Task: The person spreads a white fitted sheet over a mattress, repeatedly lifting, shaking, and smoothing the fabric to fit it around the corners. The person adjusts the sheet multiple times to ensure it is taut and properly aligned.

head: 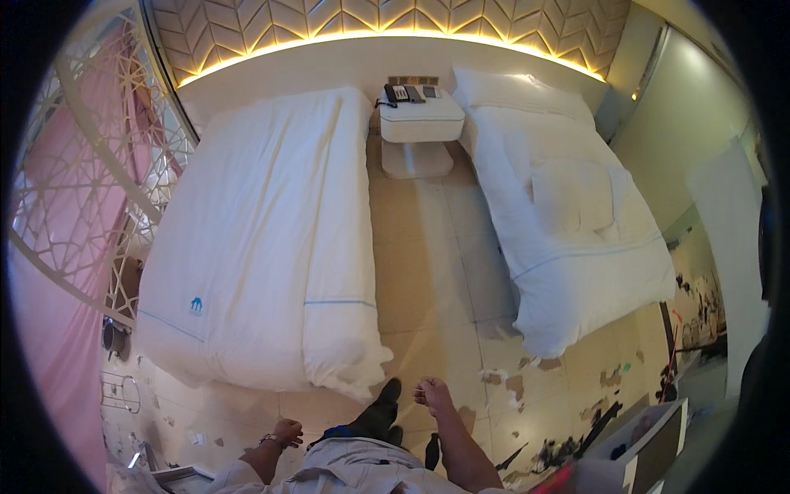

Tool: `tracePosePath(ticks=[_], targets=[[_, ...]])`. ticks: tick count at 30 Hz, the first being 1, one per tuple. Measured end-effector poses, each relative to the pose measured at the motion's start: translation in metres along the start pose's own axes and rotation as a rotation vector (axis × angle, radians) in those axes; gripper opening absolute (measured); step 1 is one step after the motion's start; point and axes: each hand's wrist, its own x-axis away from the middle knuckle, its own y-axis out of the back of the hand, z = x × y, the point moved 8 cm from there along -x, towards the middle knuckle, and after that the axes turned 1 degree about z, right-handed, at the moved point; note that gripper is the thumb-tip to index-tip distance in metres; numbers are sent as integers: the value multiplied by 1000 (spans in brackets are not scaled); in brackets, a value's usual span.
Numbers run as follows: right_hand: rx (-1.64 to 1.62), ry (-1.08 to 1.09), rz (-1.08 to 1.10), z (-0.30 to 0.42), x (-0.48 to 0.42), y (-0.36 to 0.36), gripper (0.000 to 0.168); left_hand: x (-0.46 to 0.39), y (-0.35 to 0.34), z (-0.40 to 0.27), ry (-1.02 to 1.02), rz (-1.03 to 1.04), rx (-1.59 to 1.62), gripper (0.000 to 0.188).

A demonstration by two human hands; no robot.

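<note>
My left hand (287,432) hangs low at my side, a band on its wrist, fingers loosely curled and nothing seen in it. My right hand (433,395) is held out in front of me over the tiled floor, its fingers half bent and apart, with no object visible between them. Nearest to both hands is the foot end of the left bed (259,247), covered by a white sheet with a blue line and a small blue emblem. Farther right stands a second bed (574,259) with a white pillow (524,89) and rumpled white cloth on top.
Between the beds a white bedside table (423,126) carries a telephone (404,94). Pink curtain (74,167) and a white lattice screen (92,123) line the left. An open box (642,438) stands at lower right, near scattered debris (558,454) on the floor (426,278).
</note>
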Motion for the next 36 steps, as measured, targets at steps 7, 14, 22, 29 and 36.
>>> tracePosePath(ticks=[7,14,22,29,36], targets=[[102,74,126,160,-124,15,19,-86,-49,-123,74,27,20,32],[1362,105,-29,224,-248,209,28,-162,-102,-410,-161,125,131,34],[1908,151,356,314,-409,251,33,-228,-98,-670,-314,-6,332,38],[1266,-76,178,544,-595,127,17,-244,-102,-692,-14,-32,365,37],[673,169,-5,834,-762,-86,18,-281,-85,-808,-58,-109,484,36]])
